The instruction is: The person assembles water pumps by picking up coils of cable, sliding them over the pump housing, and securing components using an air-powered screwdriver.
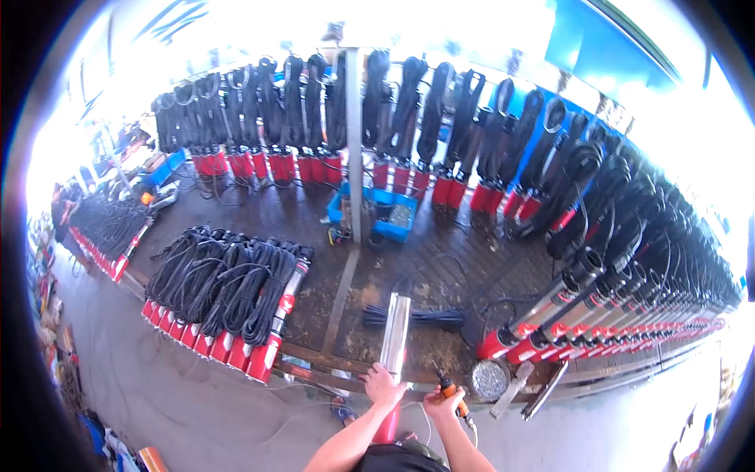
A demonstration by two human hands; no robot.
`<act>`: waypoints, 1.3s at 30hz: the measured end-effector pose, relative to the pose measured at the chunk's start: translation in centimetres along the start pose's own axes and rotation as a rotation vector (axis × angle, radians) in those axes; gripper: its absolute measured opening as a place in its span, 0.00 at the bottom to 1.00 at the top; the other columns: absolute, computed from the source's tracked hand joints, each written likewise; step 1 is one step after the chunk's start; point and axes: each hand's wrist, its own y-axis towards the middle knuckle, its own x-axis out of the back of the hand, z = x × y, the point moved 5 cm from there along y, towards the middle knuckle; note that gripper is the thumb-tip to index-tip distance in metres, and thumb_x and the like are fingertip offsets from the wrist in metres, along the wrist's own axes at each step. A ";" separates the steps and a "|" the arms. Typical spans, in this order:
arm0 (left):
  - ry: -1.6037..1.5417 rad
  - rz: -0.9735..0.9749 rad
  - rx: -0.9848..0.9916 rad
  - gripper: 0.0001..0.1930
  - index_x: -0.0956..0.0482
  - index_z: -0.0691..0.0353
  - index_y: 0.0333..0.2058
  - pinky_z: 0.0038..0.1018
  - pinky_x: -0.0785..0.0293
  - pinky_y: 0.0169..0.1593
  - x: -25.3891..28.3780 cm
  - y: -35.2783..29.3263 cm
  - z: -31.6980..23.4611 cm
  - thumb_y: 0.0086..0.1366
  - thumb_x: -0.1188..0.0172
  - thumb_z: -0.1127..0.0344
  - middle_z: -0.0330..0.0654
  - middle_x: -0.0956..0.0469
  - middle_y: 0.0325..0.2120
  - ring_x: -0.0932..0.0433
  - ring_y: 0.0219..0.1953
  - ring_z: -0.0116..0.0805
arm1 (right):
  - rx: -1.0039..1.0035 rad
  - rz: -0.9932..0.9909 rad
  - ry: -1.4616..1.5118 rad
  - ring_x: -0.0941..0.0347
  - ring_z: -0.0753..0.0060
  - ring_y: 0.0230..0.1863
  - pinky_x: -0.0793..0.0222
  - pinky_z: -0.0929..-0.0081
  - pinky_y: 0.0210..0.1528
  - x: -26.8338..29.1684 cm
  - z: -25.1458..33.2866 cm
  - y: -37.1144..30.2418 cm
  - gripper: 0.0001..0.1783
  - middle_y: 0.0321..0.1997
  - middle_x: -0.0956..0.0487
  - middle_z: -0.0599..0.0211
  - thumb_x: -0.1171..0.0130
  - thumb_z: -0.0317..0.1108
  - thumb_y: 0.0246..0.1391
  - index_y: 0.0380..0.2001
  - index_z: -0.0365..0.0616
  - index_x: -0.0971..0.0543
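Note:
A long submersible pump [395, 334] with a silver tube and a red lower end lies in front of me, across the bench's near edge. My left hand [383, 387] is closed around its tube near the red part, thumb toward the right. Just to the right, my right hand [442, 403] grips an orange and black power screwdriver [448, 387], its tip pointing up toward the bench and a cord trailing below. Behind the tube lies a tied bundle of black cable [432, 316]. The screwdriver's tip is apart from the pump.
Finished-looking pumps with coiled cables [228, 287] lie stacked at left. More pumps [543, 318] stand in rows at right and along the back. A round dish of small metal parts [489, 379] sits at the front edge. Blue bins [395, 226] surround a metal post [355, 149].

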 end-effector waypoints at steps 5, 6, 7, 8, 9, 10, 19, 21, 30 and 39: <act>-0.020 0.112 -0.053 0.44 0.36 0.69 0.50 0.44 0.23 0.53 -0.6 3.0 0.5 0.41 0.21 0.51 0.60 0.25 0.47 0.22 0.50 0.56 | -0.054 0.032 0.087 0.32 0.75 0.21 0.34 0.76 0.26 -2.5 1.8 1.6 0.36 0.21 0.26 0.74 0.53 0.71 0.52 0.26 0.44 0.26; -0.015 0.107 -0.035 0.44 0.36 0.69 0.50 0.44 0.23 0.53 0.8 3.7 1.2 0.41 0.21 0.52 0.60 0.25 0.47 0.22 0.50 0.56 | -0.095 0.050 0.081 0.31 0.75 0.21 0.34 0.75 0.26 -2.6 1.7 2.0 0.36 0.21 0.26 0.74 0.53 0.72 0.51 0.26 0.45 0.26; -0.010 0.107 -0.020 0.43 0.37 0.69 0.50 0.44 0.23 0.53 2.2 4.7 2.1 0.41 0.21 0.52 0.60 0.25 0.47 0.22 0.50 0.56 | -0.102 0.039 0.066 0.30 0.75 0.21 0.33 0.75 0.26 -2.6 1.6 2.6 0.37 0.21 0.25 0.74 0.53 0.73 0.50 0.27 0.44 0.25; -0.009 0.108 -0.009 0.43 0.37 0.69 0.50 0.44 0.23 0.53 3.7 5.6 2.8 0.42 0.22 0.53 0.60 0.25 0.47 0.22 0.50 0.56 | -0.108 0.026 0.046 0.30 0.75 0.21 0.34 0.76 0.25 -2.3 1.6 3.4 0.39 0.22 0.24 0.73 0.53 0.74 0.50 0.29 0.43 0.24; 0.005 0.085 0.032 0.42 0.36 0.69 0.50 0.44 0.23 0.53 5.8 6.5 3.4 0.41 0.22 0.54 0.59 0.25 0.46 0.23 0.50 0.55 | -0.119 0.014 -0.023 0.30 0.74 0.21 0.34 0.76 0.25 -2.0 1.6 3.8 0.40 0.22 0.23 0.73 0.53 0.74 0.50 0.29 0.43 0.23; 0.013 0.067 0.064 0.43 0.36 0.68 0.49 0.43 0.23 0.52 6.0 8.4 5.1 0.38 0.22 0.55 0.58 0.26 0.46 0.23 0.50 0.54 | -0.129 0.002 -0.090 0.29 0.74 0.21 0.34 0.76 0.25 -1.6 1.4 4.3 0.40 0.23 0.22 0.72 0.53 0.75 0.50 0.30 0.42 0.22; 0.254 -0.097 0.074 0.39 0.35 0.65 0.48 0.39 0.23 0.52 11.4 19.4 11.9 0.39 0.25 0.55 0.55 0.26 0.45 0.23 0.48 0.49 | 1.211 -0.015 -1.928 0.22 0.52 0.43 0.27 0.59 0.51 -14.6 1.4 3.4 0.23 0.39 0.18 0.57 0.32 0.42 0.44 0.44 0.44 0.20; 0.253 -0.066 0.121 0.41 0.35 0.66 0.50 0.40 0.26 0.55 11.7 20.3 12.7 0.40 0.25 0.54 0.54 0.27 0.47 0.24 0.51 0.49 | 1.468 0.002 -2.338 0.36 0.52 0.63 0.37 0.58 0.63 -19.0 0.2 3.0 0.37 0.60 0.29 0.55 0.29 0.40 0.38 0.55 0.43 0.27; 0.589 -0.596 -0.318 0.25 0.30 0.66 0.61 0.53 0.37 0.64 12.0 14.4 11.9 0.66 0.51 0.64 0.54 0.30 0.57 0.31 0.59 0.55 | 1.534 0.025 -3.205 0.26 0.62 0.56 0.40 0.61 0.61 -26.2 -0.4 8.2 0.28 0.50 0.20 0.63 0.32 0.42 0.42 0.49 0.47 0.24; 0.720 -0.445 -0.213 0.28 0.36 0.63 0.66 0.49 0.34 0.58 12.5 16.0 13.6 0.69 0.53 0.64 0.54 0.32 0.62 0.29 0.56 0.50 | 1.015 0.654 -2.521 0.19 0.52 0.36 0.24 0.65 0.41 -32.9 -5.2 0.9 0.25 0.34 0.16 0.51 0.42 0.37 0.36 0.39 0.33 0.19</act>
